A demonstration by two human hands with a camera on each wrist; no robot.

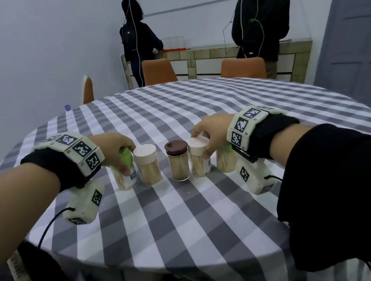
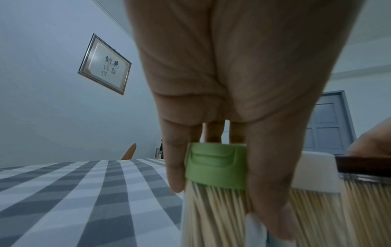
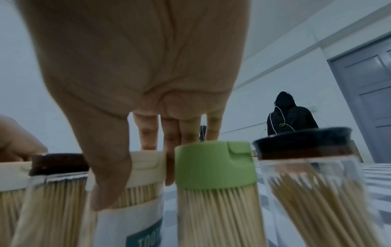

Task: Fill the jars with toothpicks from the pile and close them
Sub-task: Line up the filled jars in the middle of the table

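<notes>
Both hands are clamped from above — left hand [image 1: 116, 150] on the green-lidded jar [image 1: 124, 173] at 9 o'clock, right hand [image 1: 213, 133] on the white-lidded jar [image 1: 199, 156] at 3 — each jar upright, lidded, directly beneath its grip.

Dim, cool, even light fills the room, perhaps from overhead; shadows under the jars [image 1: 149, 164] are faint. The head view bows straight lines toward 3 and 9 o'clock. In both wrist views the palms blur at 12 o'clock, with grain throughout.
</notes>
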